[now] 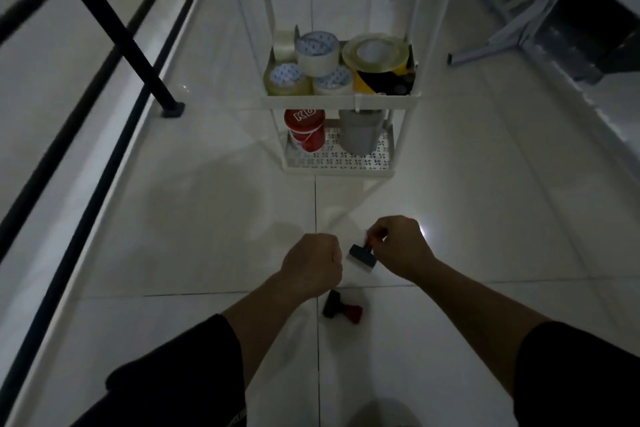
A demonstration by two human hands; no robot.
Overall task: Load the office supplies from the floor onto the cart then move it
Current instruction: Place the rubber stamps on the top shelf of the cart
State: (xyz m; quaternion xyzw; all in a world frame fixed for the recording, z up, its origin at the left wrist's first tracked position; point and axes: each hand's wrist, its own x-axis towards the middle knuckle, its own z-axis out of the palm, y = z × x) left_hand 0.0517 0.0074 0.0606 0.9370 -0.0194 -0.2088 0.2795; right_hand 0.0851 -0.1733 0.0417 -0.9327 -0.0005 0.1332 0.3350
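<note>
Right hand (401,246) pinched shut on the red knob of a small rubber stamp (362,255), thumb and fingertips clamped round the handle, black block base sticking out left of the grip and tilted, looks just off the floor (194,218) but can't tell if it still touches; left hand (311,267) curled into a fist just left of that grip, whether it holds anything can't tell. Second rubber stamp (341,308) lies on its side on the tile below and nearer than the grip, still to load. Stamps judged light, rigid plastic, small, easy one-hand pinch; take by the knob or narrow neck, avoid the inked face. Tile glossy, so a dropped stamp could skid. Cart (341,100) well ahead of the grip, white, perforated trays: middle tray packed with tape rolls (317,52), clear, white, yellow-black; lower tray has a red tin (304,130) and a grey tape roll (360,132), with room in front
</note>
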